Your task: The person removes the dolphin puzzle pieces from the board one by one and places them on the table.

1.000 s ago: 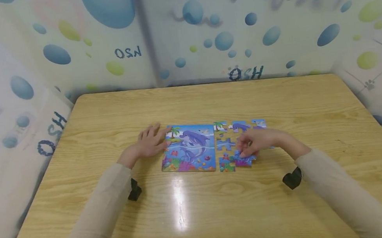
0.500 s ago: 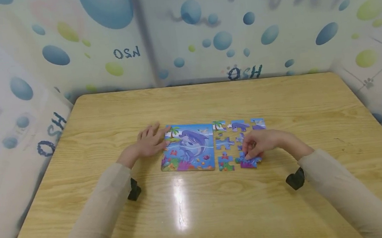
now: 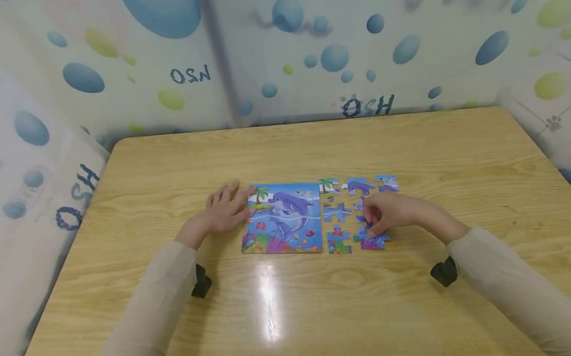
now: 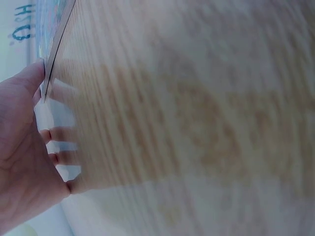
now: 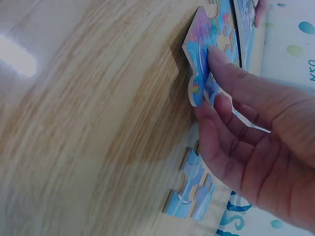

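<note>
A square dolphin picture board (image 3: 290, 218) lies flat on the table. My left hand (image 3: 222, 211) rests at its left side with fingers spread, the thumb touching the edge in the left wrist view. To the board's right, my right hand (image 3: 397, 210) pinches a jigsaw piece (image 3: 372, 244) with purple coral between thumb and fingers. That piece (image 5: 199, 49) looks tilted in the right wrist view, with a shadow beside it. A crab piece (image 3: 338, 240) lies just left of it, separated by a gap. The right hand partly hides some pieces behind it.
More loose jigsaw pieces lie in rough rows: a palm-tree piece (image 3: 328, 186), a dolphin-head piece (image 3: 359, 186), a top-right piece (image 3: 387, 182) and a blue water piece (image 3: 337, 212). The wooden table (image 3: 301, 311) ends at a patterned wall (image 3: 271, 56).
My right hand has drawn the coral piece to the right, opening a gap from the crab piece. It has barely moved in the last half second. My left hand stays put.
</note>
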Action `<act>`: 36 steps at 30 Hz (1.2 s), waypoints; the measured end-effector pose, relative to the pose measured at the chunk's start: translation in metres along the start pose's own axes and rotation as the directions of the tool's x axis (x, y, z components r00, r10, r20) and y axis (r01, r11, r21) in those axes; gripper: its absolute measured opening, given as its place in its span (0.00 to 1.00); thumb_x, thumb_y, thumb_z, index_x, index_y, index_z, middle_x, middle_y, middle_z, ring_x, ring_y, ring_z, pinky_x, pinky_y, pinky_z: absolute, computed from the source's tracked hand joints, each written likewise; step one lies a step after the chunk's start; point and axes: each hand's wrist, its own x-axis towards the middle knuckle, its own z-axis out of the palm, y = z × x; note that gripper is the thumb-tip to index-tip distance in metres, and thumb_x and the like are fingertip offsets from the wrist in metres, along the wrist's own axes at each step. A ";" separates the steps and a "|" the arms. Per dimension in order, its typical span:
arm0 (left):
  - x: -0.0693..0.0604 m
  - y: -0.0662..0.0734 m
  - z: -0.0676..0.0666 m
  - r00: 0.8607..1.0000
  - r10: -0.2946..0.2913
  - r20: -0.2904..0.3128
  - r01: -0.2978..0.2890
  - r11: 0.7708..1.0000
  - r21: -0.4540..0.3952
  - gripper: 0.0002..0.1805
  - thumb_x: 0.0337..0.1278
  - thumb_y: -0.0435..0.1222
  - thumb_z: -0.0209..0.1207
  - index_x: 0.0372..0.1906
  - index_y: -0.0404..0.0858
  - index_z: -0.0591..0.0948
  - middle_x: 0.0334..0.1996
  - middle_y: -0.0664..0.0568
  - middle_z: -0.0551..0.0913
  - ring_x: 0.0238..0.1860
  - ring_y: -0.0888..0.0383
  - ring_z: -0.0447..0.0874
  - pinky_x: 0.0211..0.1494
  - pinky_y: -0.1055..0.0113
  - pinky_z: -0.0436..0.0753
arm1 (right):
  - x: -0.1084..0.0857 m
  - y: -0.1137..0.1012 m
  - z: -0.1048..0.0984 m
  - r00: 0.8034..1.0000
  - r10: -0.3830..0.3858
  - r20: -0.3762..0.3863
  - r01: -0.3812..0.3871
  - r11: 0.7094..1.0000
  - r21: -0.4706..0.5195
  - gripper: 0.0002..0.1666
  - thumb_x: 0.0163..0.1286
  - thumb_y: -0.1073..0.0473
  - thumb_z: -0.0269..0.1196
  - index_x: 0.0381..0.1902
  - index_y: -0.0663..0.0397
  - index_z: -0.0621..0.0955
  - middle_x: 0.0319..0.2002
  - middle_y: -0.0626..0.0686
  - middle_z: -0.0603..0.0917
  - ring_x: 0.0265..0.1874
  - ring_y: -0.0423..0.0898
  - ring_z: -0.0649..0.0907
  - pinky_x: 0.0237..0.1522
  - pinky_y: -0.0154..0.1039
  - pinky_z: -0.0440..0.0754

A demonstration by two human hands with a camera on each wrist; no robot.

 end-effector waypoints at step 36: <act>0.001 -0.001 0.001 1.000 -0.003 0.000 0.003 1.000 0.009 0.32 0.69 0.49 0.38 0.72 0.46 0.45 0.71 0.34 0.32 0.70 0.33 0.28 0.66 0.36 0.34 | 0.002 -0.007 -0.014 1.000 -0.006 -0.021 0.006 1.000 0.003 0.15 0.55 0.60 0.67 0.34 0.60 0.73 0.23 0.49 0.73 0.22 0.41 0.70 0.26 0.34 0.70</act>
